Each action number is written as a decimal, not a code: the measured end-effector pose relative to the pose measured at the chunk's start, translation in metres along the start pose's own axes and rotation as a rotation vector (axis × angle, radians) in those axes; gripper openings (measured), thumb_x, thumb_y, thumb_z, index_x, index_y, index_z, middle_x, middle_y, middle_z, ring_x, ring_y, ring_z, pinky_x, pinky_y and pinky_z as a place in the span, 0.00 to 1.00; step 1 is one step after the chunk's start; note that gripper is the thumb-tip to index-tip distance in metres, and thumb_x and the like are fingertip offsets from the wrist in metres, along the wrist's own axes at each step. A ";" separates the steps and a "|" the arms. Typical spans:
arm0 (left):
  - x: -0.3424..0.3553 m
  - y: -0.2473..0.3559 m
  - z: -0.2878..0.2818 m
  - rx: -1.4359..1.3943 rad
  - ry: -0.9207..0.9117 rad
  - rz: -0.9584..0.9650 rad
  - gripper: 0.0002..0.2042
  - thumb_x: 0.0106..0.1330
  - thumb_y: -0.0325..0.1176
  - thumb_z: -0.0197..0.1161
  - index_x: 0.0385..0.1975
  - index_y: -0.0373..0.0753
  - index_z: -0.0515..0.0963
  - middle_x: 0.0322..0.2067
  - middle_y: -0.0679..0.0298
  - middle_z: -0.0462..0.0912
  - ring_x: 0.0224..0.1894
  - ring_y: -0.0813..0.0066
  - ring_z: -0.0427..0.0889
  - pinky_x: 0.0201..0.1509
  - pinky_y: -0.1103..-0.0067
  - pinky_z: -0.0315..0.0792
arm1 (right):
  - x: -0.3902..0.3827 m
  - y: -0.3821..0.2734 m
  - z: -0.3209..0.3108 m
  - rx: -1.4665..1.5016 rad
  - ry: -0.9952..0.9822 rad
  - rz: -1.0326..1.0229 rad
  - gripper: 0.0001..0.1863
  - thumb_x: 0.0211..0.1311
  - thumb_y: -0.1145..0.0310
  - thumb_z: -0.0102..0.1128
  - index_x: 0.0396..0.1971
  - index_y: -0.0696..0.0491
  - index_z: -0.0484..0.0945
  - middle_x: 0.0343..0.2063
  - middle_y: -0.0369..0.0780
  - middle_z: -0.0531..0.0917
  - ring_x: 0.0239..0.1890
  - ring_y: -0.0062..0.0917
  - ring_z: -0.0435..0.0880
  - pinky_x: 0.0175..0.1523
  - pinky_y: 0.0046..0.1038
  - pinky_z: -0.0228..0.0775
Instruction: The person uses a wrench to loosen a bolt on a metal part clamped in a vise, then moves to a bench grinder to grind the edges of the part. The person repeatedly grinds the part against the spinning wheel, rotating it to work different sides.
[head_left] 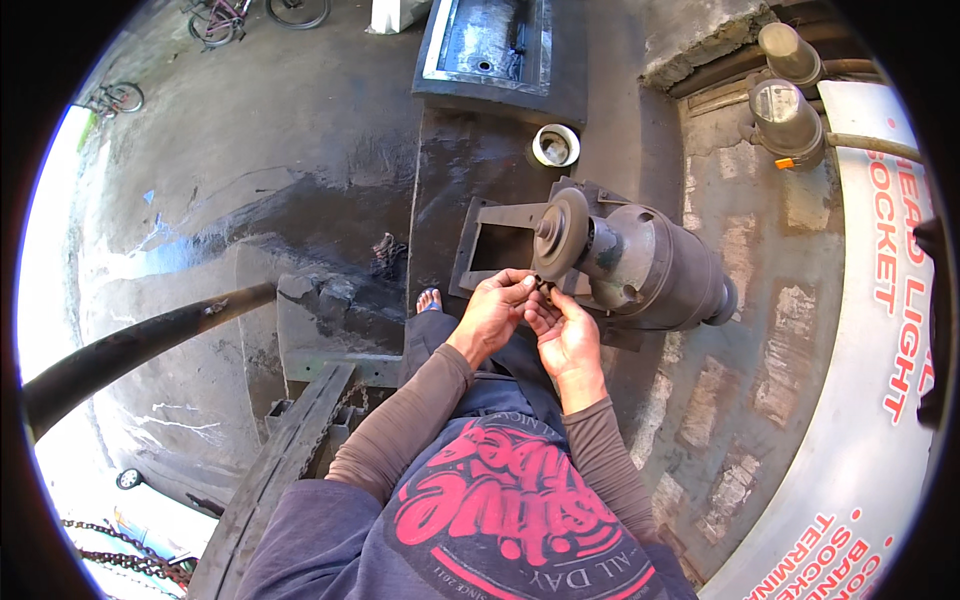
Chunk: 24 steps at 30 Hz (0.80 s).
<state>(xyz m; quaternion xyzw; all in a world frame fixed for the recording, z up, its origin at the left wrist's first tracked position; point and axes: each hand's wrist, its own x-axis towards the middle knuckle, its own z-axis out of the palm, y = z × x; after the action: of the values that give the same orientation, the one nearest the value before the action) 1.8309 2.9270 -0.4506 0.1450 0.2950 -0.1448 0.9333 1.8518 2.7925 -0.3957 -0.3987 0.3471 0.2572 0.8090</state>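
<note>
Between my fingertips is a small dark metal piece (pixel 543 286), too small to name, right at the lower edge of a grinding wheel (pixel 563 232). My left hand (pixel 494 312) pinches it from the left with thumb and fingers. From the right, my right hand (pixel 566 335) closes its fingertips on the same piece, palm turned up. The wheel sits on the shaft of a bench grinder (pixel 665 265) with a round grey motor body. Whether the piece touches the wheel cannot be made out.
A white bucket (pixel 556 146) stands beyond the grinder, near a metal basin (pixel 488 50). A dark pole (pixel 150 345) slants in from the left. Along the right runs a white printed sign (pixel 870 250) before a brick wall. Bicycles (pixel 215 20) stand far left.
</note>
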 end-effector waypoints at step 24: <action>-0.025 -0.010 0.020 0.357 0.186 0.451 0.04 0.69 0.20 0.66 0.35 0.32 0.77 0.42 0.57 0.88 0.40 0.80 0.84 0.46 0.81 0.81 | 0.000 0.009 -0.008 -0.293 -0.118 -0.227 0.12 0.69 0.77 0.63 0.51 0.59 0.81 0.39 0.37 0.86 0.36 0.23 0.84 0.41 0.26 0.79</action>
<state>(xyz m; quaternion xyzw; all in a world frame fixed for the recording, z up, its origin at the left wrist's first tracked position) 1.8182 2.9158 -0.4220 0.3815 0.3092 0.0306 0.8706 1.8430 2.7911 -0.4031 -0.5331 0.2107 0.2350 0.7850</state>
